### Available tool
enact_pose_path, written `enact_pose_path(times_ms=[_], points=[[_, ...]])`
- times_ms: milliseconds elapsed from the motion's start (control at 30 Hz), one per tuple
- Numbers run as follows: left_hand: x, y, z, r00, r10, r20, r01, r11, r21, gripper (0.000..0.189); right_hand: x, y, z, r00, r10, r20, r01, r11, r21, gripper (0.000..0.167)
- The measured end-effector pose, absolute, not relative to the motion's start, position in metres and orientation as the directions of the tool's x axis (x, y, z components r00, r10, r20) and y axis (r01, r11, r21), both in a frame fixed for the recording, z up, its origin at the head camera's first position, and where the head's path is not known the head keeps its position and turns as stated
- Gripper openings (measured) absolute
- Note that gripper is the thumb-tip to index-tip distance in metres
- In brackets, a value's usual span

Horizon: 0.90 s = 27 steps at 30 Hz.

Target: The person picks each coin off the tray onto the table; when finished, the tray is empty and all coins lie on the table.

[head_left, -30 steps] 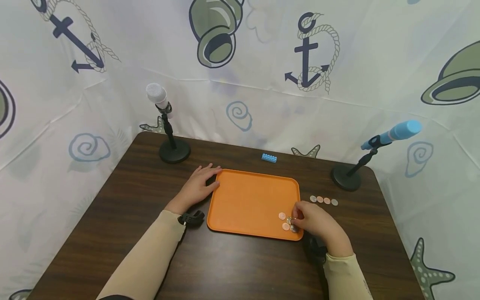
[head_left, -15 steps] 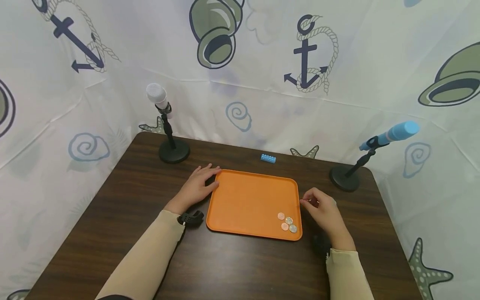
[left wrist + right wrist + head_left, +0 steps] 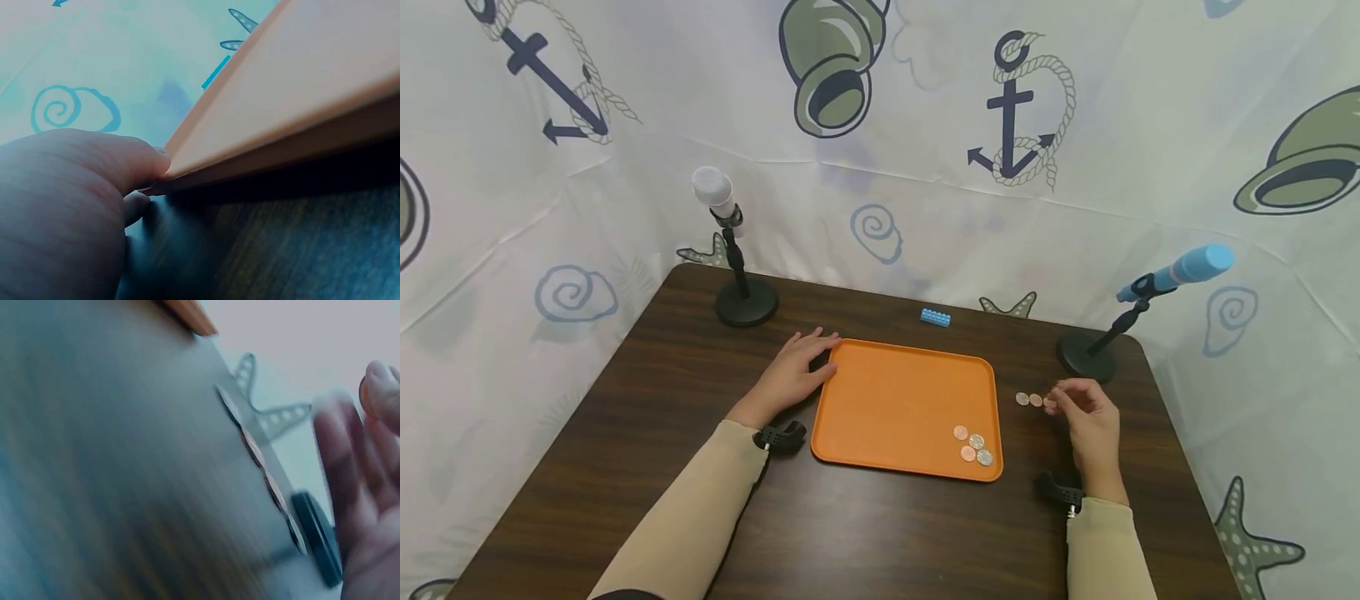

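Observation:
My left hand (image 3: 792,372) rests at the left edge of the orange tray (image 3: 902,400), fingers spread. In the left wrist view a fingertip touches the rim of the tray (image 3: 275,140). My right hand (image 3: 1092,421) is above a row of several coins (image 3: 1036,400) to the right of the tray and hides the row's right end. Between thumb and fingers, in the right wrist view, the right hand (image 3: 369,481) pinches a copper-coloured coin (image 3: 364,399), seen mostly by its edge. Inside the tray's front right corner lie several coins (image 3: 976,442), copper and silver.
A white microphone (image 3: 713,187) on a black stand is at the back left. A blue microphone (image 3: 1195,265) on its stand rises at the back right, just behind my right hand. A small blue toy brick (image 3: 936,317) lies beyond the tray. Patterned cloth hangs behind the table.
My right hand has left the coins in the tray's corner and moved right, over the rim, to the coin row. The left hand has stayed at the tray's left edge.

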State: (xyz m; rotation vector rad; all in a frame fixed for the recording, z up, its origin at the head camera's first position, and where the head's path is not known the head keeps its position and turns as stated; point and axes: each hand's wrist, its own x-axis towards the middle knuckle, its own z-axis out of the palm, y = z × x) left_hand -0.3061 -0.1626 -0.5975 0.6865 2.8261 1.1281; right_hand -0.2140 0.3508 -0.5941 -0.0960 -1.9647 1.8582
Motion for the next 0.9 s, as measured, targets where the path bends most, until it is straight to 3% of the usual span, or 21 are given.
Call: enact_pose_path(times_ms=[233, 333, 500, 667, 900], points=[[-0.306, -0.160, -0.599, -0.896, 0.419, 0.148, 0.405, 0.634, 0.659, 0.058, -0.204, 0.383, -0.597, -0.764, 0.592, 0.256, -0.160, 0.210, -0.964, 0.027], [-0.307, -0.160, -0.599, -0.896, 0.416, 0.153, 0.404, 0.626, 0.666, 0.057, -0.206, 0.391, -0.599, -0.735, 0.648, 0.198, -0.113, 0.171, -0.979, 0.025], [-0.308, -0.162, -0.600, -0.898, 0.415, 0.147, 0.401, 0.634, 0.661, 0.056, -0.210, 0.394, -0.601, -0.723, 0.686, 0.087, 0.011, 0.138, -0.990, 0.016], [-0.308, -0.163, -0.601, -0.900, 0.413, 0.143, 0.397, 0.639, 0.659, 0.056, -0.211, 0.391, -0.600, -0.734, 0.669, 0.116, 0.058, 0.232, -0.971, 0.017], [-0.307, -0.163, -0.599, -0.899, 0.414, 0.145, 0.399, 0.635, 0.662, 0.056, -0.211, 0.392, -0.601, -0.733, 0.673, 0.098, 0.099, 0.249, -0.963, 0.015]])
